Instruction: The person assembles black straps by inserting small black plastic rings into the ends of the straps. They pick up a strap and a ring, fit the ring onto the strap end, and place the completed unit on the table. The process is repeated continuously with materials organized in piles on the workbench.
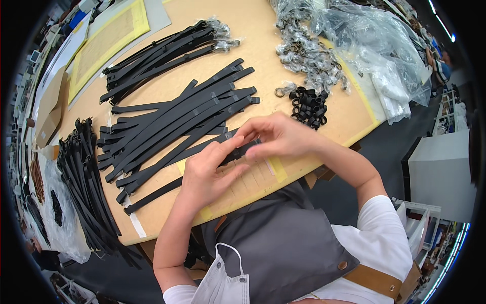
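Black straps dominate the table [167, 223]. At nine o'clock a bundle [83, 187] of them hangs over the edge beside a plastic bag [63, 228]. Toward eleven lies a yellow-edged mat [109, 38], with a second stack [162, 50] just right of it. Near centre a loose pile [177, 119] fans out. The left hand [207, 172] and right hand [276, 137] meet at centre over one strap [238, 151]; both pinch it between thumb and fingertips, the other fingers pressed together. At one o'clock sit black loops [309, 106], metal rings [309, 55] and clear bags [374, 45].
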Demonstrator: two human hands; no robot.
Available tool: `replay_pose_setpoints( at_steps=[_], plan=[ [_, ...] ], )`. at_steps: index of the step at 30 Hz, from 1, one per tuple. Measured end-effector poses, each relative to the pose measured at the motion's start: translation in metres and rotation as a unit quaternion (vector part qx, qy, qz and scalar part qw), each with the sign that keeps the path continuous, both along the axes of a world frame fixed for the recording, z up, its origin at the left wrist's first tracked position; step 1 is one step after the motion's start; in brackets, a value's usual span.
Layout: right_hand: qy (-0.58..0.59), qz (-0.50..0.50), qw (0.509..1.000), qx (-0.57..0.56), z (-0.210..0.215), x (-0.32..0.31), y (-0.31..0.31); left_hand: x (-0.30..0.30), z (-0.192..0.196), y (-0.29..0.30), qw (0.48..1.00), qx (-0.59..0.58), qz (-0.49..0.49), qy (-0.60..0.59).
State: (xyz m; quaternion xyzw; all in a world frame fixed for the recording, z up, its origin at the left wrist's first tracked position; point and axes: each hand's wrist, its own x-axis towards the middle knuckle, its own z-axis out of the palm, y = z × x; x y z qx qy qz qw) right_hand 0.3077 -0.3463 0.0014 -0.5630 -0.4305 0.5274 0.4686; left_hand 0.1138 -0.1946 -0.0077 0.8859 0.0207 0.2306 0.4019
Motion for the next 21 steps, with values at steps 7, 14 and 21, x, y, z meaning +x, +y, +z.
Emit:
replay_pose_setpoints(
  at_steps=[7,14,21],
  plan=[
    [-0.599,-0.119,0.792,0.026,0.012,0.092,-0.020,-0.001,0.007,-0.004,0.998,-0.040,0.044,0.037],
    [-0.555,-0.088,0.826,0.050,0.007,0.094,-0.008,-0.001,0.006,0.006,0.996,-0.055,0.063,-0.014],
    [0.050,-0.011,0.994,0.100,0.020,0.027,0.007,-0.016,0.015,0.018,0.972,-0.213,0.075,0.066]
  ],
)
